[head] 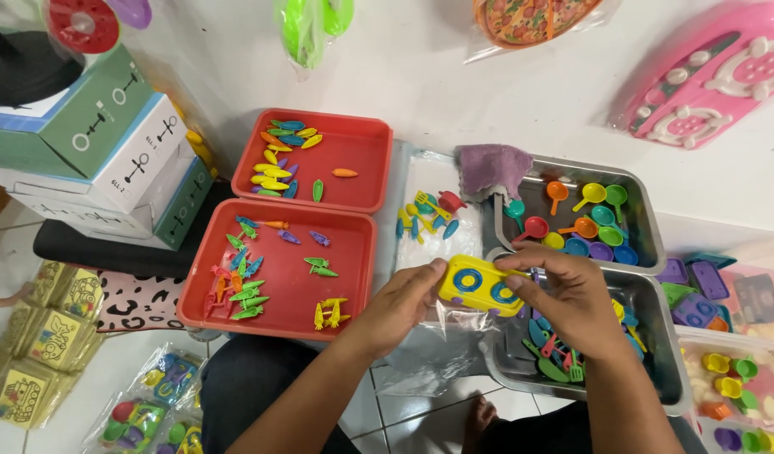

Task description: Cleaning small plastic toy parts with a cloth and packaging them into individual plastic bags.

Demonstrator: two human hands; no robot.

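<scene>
White tiled floor, red trays, metal trays, both hands pinching yellow toy stove

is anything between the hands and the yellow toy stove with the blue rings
Nothing visible. The left hand and right hand both grip the yellow plastic toy stove with blue rings directly by its ends, above a clear plastic bag.

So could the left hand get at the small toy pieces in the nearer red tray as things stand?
Probably yes. The nearer red tray lies open just beside the left hand, nothing covering it, though that hand now shares the yellow toy stove with the right hand.
</scene>
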